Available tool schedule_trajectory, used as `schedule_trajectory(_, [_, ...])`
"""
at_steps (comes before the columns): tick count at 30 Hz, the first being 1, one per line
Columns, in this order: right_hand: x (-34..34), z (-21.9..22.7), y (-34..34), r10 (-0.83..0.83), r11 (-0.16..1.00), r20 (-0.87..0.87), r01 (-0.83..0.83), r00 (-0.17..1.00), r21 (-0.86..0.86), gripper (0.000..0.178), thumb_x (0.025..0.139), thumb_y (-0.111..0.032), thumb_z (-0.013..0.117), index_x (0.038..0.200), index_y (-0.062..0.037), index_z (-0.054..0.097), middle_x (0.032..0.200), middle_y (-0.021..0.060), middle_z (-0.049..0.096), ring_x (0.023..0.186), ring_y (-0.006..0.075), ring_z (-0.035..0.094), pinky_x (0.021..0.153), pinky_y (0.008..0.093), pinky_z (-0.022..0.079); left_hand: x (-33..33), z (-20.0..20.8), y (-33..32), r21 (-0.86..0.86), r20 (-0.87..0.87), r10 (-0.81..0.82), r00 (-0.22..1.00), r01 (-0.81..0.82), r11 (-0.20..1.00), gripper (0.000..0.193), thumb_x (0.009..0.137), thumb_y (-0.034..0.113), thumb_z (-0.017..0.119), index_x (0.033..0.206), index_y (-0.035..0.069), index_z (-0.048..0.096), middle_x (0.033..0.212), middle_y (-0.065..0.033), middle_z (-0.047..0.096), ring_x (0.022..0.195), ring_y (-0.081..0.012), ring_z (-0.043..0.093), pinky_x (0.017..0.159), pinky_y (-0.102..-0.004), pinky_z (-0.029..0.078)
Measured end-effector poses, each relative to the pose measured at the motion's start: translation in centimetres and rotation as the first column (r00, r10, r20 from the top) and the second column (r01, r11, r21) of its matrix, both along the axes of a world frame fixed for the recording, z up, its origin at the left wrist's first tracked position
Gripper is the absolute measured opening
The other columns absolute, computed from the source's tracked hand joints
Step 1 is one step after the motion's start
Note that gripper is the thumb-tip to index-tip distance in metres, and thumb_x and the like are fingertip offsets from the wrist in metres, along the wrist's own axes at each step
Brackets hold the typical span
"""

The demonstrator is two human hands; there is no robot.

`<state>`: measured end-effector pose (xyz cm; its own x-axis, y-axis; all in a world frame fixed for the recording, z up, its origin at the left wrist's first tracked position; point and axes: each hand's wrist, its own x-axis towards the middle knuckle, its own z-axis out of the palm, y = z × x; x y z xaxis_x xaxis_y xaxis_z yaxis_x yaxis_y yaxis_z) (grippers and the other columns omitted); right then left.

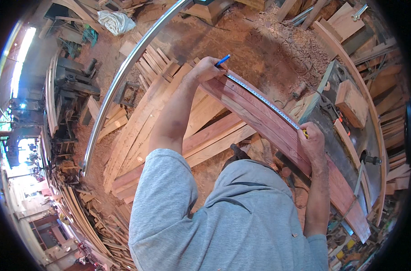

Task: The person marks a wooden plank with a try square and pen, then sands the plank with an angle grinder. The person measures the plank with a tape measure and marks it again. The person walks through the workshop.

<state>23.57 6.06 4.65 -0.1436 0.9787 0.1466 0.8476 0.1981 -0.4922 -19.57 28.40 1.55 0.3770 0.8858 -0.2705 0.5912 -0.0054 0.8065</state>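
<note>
A reddish wooden plank (264,119) runs diagonally in front of me, from upper middle to lower right. Along its far edge lies the pulled-out blade of a tape measure (264,100). At the plank's upper left end, my left hand (208,70) is closed, with a blue pen (223,60) sticking out of its fingers. Those fingers are at the blade's end, though their exact hold on it is hidden. My right hand (312,141) wraps round the tape measure's case farther down the plank; only a bit of yellow shows.
Pale and reddish boards (142,131) are stacked beneath and left of the plank. A dark metal machine table (350,122) stands on the right, carrying a wooden block (352,104). A long curved-looking metal strip (119,79) crosses the upper left. Sawdust and offcuts cover the floor (192,40).
</note>
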Motion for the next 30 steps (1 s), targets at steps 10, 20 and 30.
schedule_trajectory(10, [0.0, 0.2, -0.3, -0.049, 0.999, 0.035, 0.05, 0.998, -0.018, 0.007, 0.087, -0.011, 0.072, 0.09, -0.0062, 0.067, 0.092, 0.0103, 0.068, 0.092, 0.0312, 0.068, 0.079, 0.0431, 0.055, -0.1, -0.3, -0.7, 0.187, -0.045, -0.03, 0.999, 0.038, 0.982, 0.013, 0.089, 0.014, 0.08, 0.099, 0.005, 0.077, 0.093, -0.0055, 0.072, 0.087, -0.0151, 0.067, 0.079, -0.0309, 0.054])
schedule_trajectory(20, [-0.5, -0.2, -1.2, -0.165, 0.986, 0.042, 0.166, 0.985, -0.022, 0.008, 0.087, -0.015, 0.071, 0.091, -0.009, 0.068, 0.087, 0.0095, 0.067, 0.089, 0.0308, 0.068, 0.076, 0.045, 0.055, -0.4, -2.0, 0.0, 0.245, -0.009, -0.055, 0.998, 0.055, 0.968, 0.011, 0.087, 0.012, 0.077, 0.096, 0.006, 0.077, 0.091, -0.0094, 0.071, 0.09, -0.0239, 0.069, 0.081, -0.037, 0.052])
schedule_trajectory(30, [-0.6, -0.5, -1.0, -0.162, 0.987, 0.023, 0.162, 0.987, -0.006, 0.009, 0.087, -0.016, 0.071, 0.087, -0.0073, 0.068, 0.088, 0.0099, 0.067, 0.088, 0.0314, 0.067, 0.077, 0.0452, 0.055, -0.6, -2.9, -0.6, 0.312, 0.007, -0.003, 1.0, 0.001, 0.95, 0.01, 0.089, 0.008, 0.079, 0.099, 0.006, 0.078, 0.091, -0.0032, 0.068, 0.086, -0.0163, 0.064, 0.076, -0.0313, 0.05])
